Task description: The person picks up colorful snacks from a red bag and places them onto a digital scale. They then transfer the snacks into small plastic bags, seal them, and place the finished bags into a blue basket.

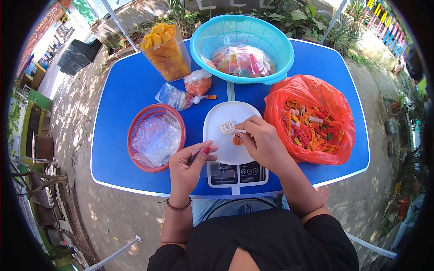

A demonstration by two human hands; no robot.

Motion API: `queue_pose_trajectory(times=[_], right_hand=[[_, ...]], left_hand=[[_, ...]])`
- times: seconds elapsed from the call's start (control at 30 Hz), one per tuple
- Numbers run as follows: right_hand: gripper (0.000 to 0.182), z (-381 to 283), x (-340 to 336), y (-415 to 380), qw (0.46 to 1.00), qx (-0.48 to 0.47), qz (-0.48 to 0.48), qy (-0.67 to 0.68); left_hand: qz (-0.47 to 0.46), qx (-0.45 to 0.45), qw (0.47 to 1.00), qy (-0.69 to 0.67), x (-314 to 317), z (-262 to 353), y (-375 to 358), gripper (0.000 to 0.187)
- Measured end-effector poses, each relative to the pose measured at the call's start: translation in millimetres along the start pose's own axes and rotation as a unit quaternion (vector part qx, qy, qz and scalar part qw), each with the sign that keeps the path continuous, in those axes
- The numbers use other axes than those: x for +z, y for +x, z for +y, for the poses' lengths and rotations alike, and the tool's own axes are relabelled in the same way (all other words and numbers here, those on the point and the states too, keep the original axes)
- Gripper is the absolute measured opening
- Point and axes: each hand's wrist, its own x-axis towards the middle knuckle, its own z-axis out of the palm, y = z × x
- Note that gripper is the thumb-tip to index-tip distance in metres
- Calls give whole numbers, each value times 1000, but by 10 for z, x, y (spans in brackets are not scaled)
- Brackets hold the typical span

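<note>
A kitchen scale [231, 175] with a white plate [217, 113] stands before me at the table's near edge. On or just above the plate is a white, wheel-like lattice cracker [227, 127], its right edge pinched by the fingertips of my right hand [261, 137]. An orange cracker [237, 141] lies on the plate beneath that hand. My left hand [190, 163] is closed at the plate's lower left, thumb against fingers, on what looks like a thin clear plastic bag [216, 168]. The bag's outline is faint against the scale.
A red basket [135, 156] of clear bags stands left. An orange-red plastic bag [312, 86] of colourful crackers stands right. Behind are a turquoise basket [285, 49] with filled packets, a tall container of yellow chips [167, 58] and small tied bags [198, 82].
</note>
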Motion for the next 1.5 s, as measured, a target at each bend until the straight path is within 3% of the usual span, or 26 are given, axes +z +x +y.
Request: queue_pose_trajectory(times=[0.2, 0.37, 0.57, 0.6, 0.7, 0.83, 1.0, 1.1, 1.2, 1.3, 1.5], right_hand=[[16, 50, -144, -4, 994, -73, 86, -15], [17, 144, -586, -252, 992, 13, 120, -33], [19, 492, -1087, -623, 972, 60, 187, -127], [20, 582, -1133, -673, 970, 73, 185, -138], [25, 736, -1436, -785, 958, 161, 121, -204], [36, 1109, -1759, -763, 932, 150, 141, -298], [46, 1241, -1931, -593, 909, 137, 151, -363], [45, 1289, -1847, -477, 941, 141, 104, -291], [45, 1239, -1546, -482, 917, 154, 104, -352], [45, 1158, -1341, -512, 950, 150, 79, -263], [41, 890, -993, -730, 973, 110, 124, -161]], left_hand=[[-36, 3, 999, -9, 122, -91, 46, 23], [-128, 105, 979, 121, 530, 87, 134, 20], [-278, 273, 898, 206, 1231, 153, 343, 18], [-315, 243, 892, 216, 1337, 125, 349, 19], [-326, 331, 843, 271, 1664, 82, 382, 14], [-377, 343, 814, 278, 1979, 16, 561, 11], [-362, 328, 818, 305, 2083, -24, 716, 11], [-367, 313, 817, 316, 2075, -69, 734, 11], [-387, 322, 802, 320, 2065, -12, 642, 10], [-427, 315, 797, 288, 2047, 120, 520, 9], [-478, 260, 802, 246, 1924, 293, 392, 9]])
